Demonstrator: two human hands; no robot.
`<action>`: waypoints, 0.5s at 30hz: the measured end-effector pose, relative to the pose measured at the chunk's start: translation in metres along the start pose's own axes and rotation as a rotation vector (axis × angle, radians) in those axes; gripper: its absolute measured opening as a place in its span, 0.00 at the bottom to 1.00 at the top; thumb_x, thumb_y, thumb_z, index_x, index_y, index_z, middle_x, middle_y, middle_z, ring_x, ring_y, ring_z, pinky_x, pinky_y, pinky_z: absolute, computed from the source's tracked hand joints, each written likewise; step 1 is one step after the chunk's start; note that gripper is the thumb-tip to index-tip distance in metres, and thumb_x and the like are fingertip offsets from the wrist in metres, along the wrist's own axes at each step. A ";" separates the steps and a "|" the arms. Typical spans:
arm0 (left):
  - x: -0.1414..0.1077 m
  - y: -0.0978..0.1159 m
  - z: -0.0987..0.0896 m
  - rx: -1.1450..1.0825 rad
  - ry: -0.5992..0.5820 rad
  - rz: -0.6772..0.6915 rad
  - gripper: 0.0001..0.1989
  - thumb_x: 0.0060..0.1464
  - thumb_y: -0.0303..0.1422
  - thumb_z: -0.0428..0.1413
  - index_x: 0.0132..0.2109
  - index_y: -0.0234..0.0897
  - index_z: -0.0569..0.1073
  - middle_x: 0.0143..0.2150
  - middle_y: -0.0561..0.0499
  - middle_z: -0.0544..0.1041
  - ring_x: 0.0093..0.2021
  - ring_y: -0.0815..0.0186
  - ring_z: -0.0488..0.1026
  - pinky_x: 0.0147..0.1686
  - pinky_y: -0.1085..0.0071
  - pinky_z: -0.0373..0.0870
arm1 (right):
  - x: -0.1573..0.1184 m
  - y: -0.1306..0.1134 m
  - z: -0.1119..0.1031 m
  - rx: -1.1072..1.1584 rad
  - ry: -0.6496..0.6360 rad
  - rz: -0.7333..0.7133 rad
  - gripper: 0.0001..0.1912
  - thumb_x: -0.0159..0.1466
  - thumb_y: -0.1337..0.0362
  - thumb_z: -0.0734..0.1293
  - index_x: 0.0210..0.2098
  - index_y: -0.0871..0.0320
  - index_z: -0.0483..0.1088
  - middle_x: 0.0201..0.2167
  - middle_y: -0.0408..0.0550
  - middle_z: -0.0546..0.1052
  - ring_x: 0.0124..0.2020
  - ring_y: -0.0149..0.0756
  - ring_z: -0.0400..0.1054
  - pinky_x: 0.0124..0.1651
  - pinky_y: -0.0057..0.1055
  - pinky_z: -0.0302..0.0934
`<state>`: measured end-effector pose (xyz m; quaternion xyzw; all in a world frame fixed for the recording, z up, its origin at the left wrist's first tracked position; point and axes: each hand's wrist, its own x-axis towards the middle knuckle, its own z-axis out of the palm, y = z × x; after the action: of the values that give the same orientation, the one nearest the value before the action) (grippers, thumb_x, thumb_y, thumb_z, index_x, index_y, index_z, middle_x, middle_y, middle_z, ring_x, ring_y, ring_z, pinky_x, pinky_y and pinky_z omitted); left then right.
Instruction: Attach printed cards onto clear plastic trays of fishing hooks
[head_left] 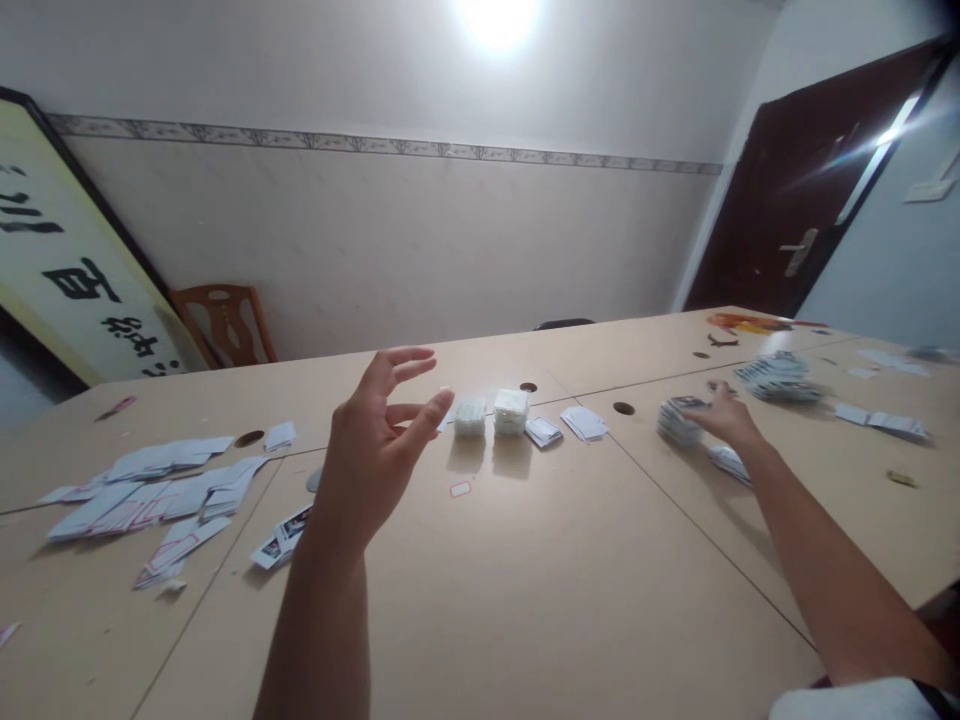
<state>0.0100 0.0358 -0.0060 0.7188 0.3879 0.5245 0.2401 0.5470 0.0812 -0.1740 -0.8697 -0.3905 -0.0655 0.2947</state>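
Note:
My left hand (pixel 386 430) is raised over the table, fingers apart and curved, holding nothing. Just right of it stand two small stacks of clear-wrapped items, one (pixel 470 417) nearer the hand and one (pixel 511 411) beside it. My right hand (pixel 721 415) reaches to a stack of wrapped cards (pixel 677 424) at the right, its fingers at the top of the stack. Whether they grip a card cannot be made out. Under the right wrist lies a white bundle (pixel 729 463). A small red-edged label (pixel 460 489) lies in the middle of the table.
White envelopes or papers (pixel 150 495) spread over the left side, with photo cards (pixel 279 540) nearby. White cards (pixel 584 423) lie right of centre. Another heap of packets (pixel 778 377) is at the far right, near orange items (pixel 742 322). Round holes (pixel 623 408) pierce the table.

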 end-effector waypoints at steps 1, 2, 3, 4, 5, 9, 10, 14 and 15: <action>0.000 -0.001 0.000 0.003 -0.004 0.003 0.23 0.54 0.44 0.63 0.53 0.42 0.70 0.58 0.44 0.75 0.37 0.60 0.82 0.30 0.71 0.82 | 0.000 0.002 0.001 0.009 -0.028 0.012 0.44 0.52 0.54 0.74 0.63 0.67 0.61 0.41 0.66 0.79 0.43 0.57 0.76 0.43 0.43 0.66; 0.000 -0.001 0.001 0.005 -0.007 0.005 0.23 0.54 0.44 0.63 0.54 0.42 0.70 0.58 0.44 0.75 0.37 0.60 0.82 0.30 0.71 0.82 | -0.001 0.003 0.002 0.017 -0.068 0.028 0.45 0.53 0.54 0.73 0.64 0.65 0.58 0.43 0.66 0.79 0.44 0.57 0.76 0.45 0.44 0.65; 0.000 -0.001 0.001 0.005 -0.010 0.008 0.23 0.54 0.44 0.63 0.54 0.43 0.70 0.58 0.44 0.75 0.38 0.60 0.82 0.30 0.71 0.82 | -0.002 0.003 0.002 0.028 -0.106 0.039 0.46 0.54 0.53 0.73 0.66 0.64 0.56 0.45 0.66 0.78 0.46 0.57 0.75 0.47 0.44 0.65; 0.000 -0.002 0.001 0.005 -0.011 0.011 0.23 0.54 0.44 0.63 0.54 0.43 0.70 0.58 0.44 0.75 0.38 0.60 0.82 0.30 0.71 0.82 | -0.003 0.003 0.001 0.050 -0.109 0.035 0.46 0.54 0.53 0.73 0.66 0.64 0.56 0.47 0.67 0.77 0.47 0.57 0.74 0.49 0.45 0.64; 0.000 -0.002 0.001 0.004 -0.010 0.012 0.23 0.54 0.44 0.63 0.53 0.42 0.70 0.58 0.44 0.75 0.38 0.60 0.82 0.30 0.71 0.82 | -0.005 0.003 0.001 0.075 -0.096 0.023 0.46 0.53 0.54 0.73 0.65 0.64 0.56 0.48 0.68 0.76 0.48 0.58 0.73 0.50 0.46 0.64; -0.001 0.000 0.000 0.003 0.009 0.017 0.23 0.54 0.44 0.63 0.53 0.41 0.71 0.58 0.43 0.75 0.37 0.61 0.82 0.30 0.73 0.81 | -0.026 -0.006 0.005 0.211 0.259 -0.151 0.37 0.53 0.54 0.71 0.58 0.64 0.62 0.54 0.71 0.72 0.55 0.58 0.67 0.55 0.48 0.60; -0.001 0.000 0.000 0.002 0.018 0.020 0.22 0.54 0.44 0.63 0.53 0.40 0.71 0.57 0.43 0.75 0.37 0.61 0.82 0.30 0.73 0.81 | -0.034 -0.011 0.008 0.250 0.373 -0.230 0.31 0.56 0.54 0.69 0.56 0.63 0.64 0.53 0.70 0.72 0.55 0.57 0.66 0.57 0.48 0.59; -0.002 0.003 -0.004 -0.024 0.063 0.027 0.20 0.53 0.42 0.64 0.51 0.41 0.72 0.56 0.45 0.76 0.36 0.64 0.82 0.31 0.75 0.81 | -0.079 -0.047 0.027 0.350 0.338 -0.510 0.15 0.60 0.58 0.64 0.44 0.57 0.69 0.43 0.60 0.77 0.47 0.50 0.70 0.53 0.45 0.63; -0.002 0.004 -0.005 -0.036 0.082 0.026 0.20 0.53 0.42 0.64 0.50 0.41 0.73 0.55 0.46 0.76 0.36 0.64 0.82 0.31 0.75 0.81 | -0.092 -0.060 0.033 0.372 0.303 -0.558 0.13 0.61 0.58 0.64 0.43 0.57 0.69 0.41 0.57 0.77 0.44 0.48 0.71 0.50 0.44 0.65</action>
<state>0.0067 0.0314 -0.0024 0.6974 0.3785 0.5633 0.2301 0.4370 0.0724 -0.2043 -0.6417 -0.5698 -0.1991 0.4732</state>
